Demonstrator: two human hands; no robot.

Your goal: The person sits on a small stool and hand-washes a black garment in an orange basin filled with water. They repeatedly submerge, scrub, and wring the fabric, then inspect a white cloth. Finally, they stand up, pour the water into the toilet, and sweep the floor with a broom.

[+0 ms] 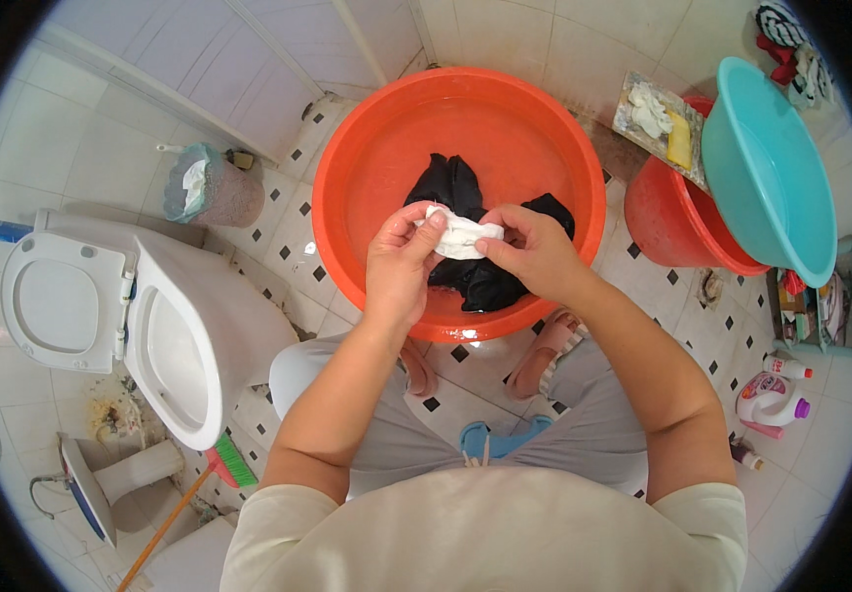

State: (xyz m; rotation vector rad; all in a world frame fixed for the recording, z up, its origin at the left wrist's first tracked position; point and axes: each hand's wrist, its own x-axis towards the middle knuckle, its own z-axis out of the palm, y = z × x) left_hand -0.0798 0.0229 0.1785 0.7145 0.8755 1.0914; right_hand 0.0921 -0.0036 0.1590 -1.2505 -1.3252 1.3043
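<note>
A small white cloth (459, 235) is stretched between my two hands above a large orange plastic basin (329, 200). My left hand (402, 255) pinches its left end between thumb and fingers. The right end is gripped by my right hand (533, 244), with the thumb on the near side. Dark wet garments (496, 287) lie in shallow water in the basin, partly hidden beneath my hands and the cloth.
On the left stand a toilet (181, 355), a lined waste bin (237, 194) and a broom (230, 462). At right, a red bucket (655, 214), a turquoise basin (773, 170) and a board (637, 129) holding white cloth and yellow soap (680, 140). Detergent bottles (762, 399) are further down.
</note>
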